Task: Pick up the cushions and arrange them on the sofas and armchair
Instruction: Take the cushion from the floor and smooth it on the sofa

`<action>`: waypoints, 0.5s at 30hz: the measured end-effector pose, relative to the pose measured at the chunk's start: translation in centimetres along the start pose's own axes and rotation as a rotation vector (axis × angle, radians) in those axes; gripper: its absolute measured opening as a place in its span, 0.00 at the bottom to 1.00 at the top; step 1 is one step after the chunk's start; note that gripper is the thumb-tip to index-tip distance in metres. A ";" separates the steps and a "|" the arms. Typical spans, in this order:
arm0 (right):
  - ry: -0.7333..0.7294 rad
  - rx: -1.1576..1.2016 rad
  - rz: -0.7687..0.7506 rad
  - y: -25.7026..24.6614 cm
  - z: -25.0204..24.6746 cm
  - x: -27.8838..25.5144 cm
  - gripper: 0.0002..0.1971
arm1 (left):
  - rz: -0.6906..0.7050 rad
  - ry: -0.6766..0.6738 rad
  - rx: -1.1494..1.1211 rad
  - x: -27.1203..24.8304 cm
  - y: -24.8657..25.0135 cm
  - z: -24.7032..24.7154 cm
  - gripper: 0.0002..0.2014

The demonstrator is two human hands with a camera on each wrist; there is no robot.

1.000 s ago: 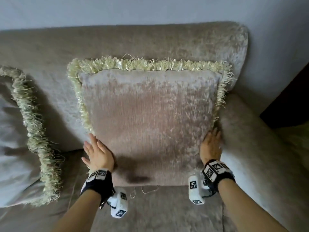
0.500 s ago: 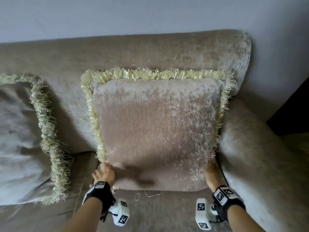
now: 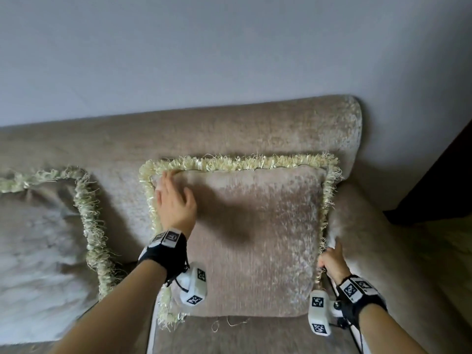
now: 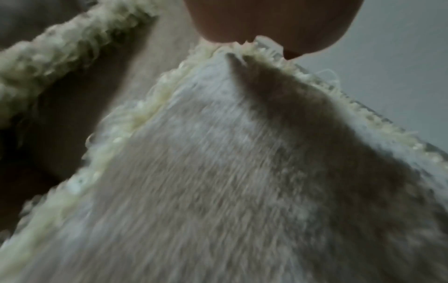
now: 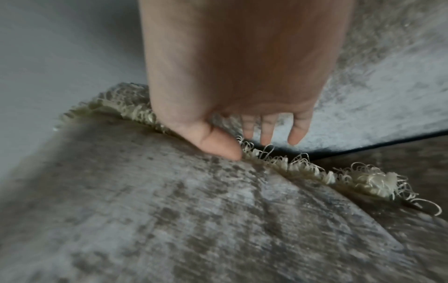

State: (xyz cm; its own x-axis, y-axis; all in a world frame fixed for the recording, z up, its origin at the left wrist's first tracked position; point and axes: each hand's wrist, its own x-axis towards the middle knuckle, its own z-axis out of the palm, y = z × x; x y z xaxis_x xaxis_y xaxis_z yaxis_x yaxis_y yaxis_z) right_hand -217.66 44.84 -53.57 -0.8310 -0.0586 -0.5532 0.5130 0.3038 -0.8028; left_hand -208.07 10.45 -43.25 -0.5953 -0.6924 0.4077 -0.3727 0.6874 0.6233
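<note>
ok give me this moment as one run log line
beige fringed velvet cushion: leaning on sofa backrest | left hand: flat on cushion's upper left | right hand: at its right fringe

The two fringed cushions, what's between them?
Only bare sofa backrest separates the propped cushion from the left cushion; head view shows it.
</note>
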 end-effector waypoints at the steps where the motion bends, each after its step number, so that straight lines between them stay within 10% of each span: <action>1: -0.067 -0.033 0.002 0.0 0.2 0.1 0.55 | 0.064 -0.049 0.071 0.6 0.5 0.1 0.28; 5: -0.128 -0.146 -0.047 0.0 1.9 0.9 0.61 | 0.105 -0.197 0.209 2.3 0.3 0.7 0.33; 15: 0.015 -0.062 -0.072 -2.6 2.3 -0.2 0.31 | 0.073 -0.366 0.301 5.4 0.6 -1.4 0.17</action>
State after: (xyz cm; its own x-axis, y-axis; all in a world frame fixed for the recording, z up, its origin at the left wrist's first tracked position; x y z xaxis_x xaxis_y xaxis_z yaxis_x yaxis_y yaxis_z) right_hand -218.33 41.90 -51.88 -0.8683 -0.0686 -0.4912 0.4383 0.3574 -0.8247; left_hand -210.53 6.80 -39.69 -0.8189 -0.5545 0.1481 -0.4781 0.8018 0.3585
